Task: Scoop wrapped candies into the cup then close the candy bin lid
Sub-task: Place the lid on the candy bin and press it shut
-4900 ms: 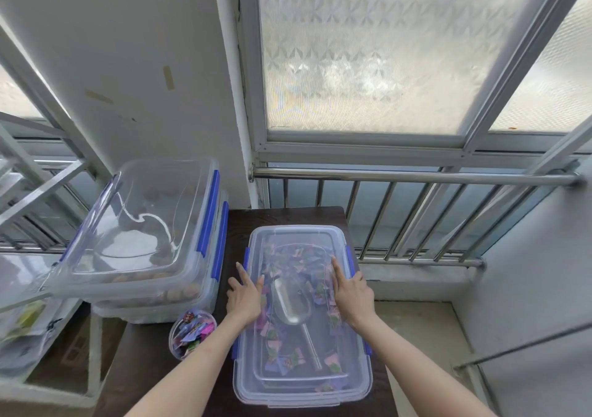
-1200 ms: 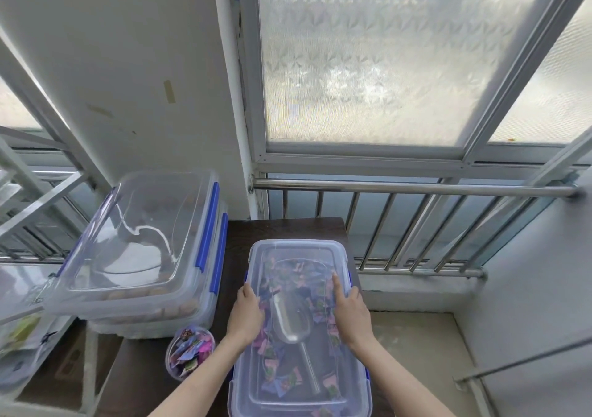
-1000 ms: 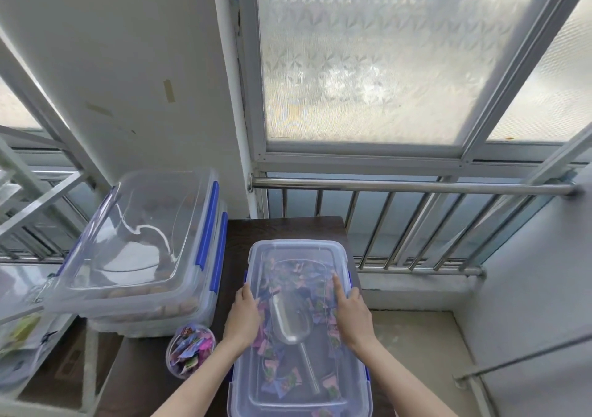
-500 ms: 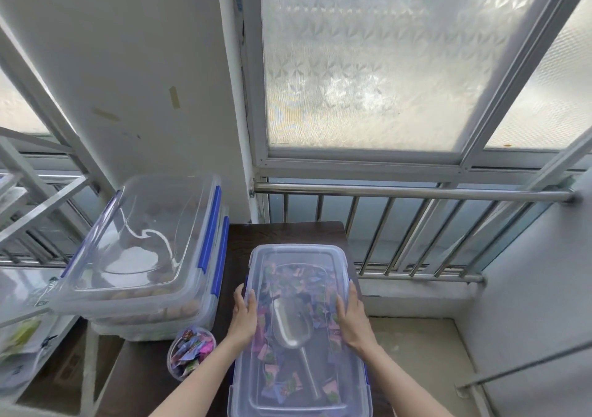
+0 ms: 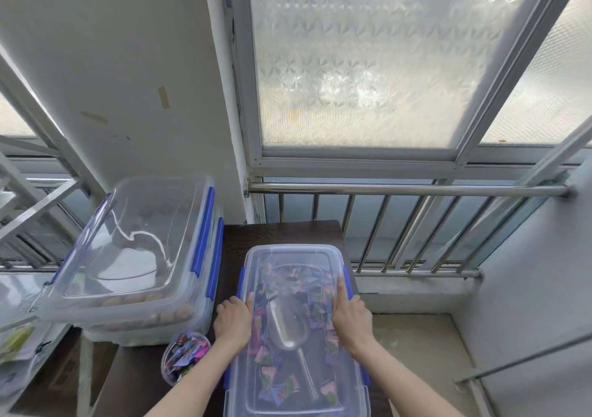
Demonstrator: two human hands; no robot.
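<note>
The fingers [image 5: 340,291] of the right hand [image 5: 349,317] are laid flat and together along the right rim of the candy bin lid [image 5: 298,381], nothing being gripped; those of the left hand [image 5: 233,319] are curled over the left rim, seemingly at a blue side latch [image 5: 240,283] — whether a clip is pinched cannot be told. The lid is seated on the candy bin [image 5: 363,394], whose long axis runs away from the person, so a latch lies directly beneath each hand, neither being nearer. Both forearms are brought in from below, wrists roughly level. Inside, a metal scoop [image 5: 288,323] is seen among wrapped candies [image 5: 282,387]. The filled cup [image 5: 184,357] stands just left of the bin on the dark table [image 5: 282,234].
</note>
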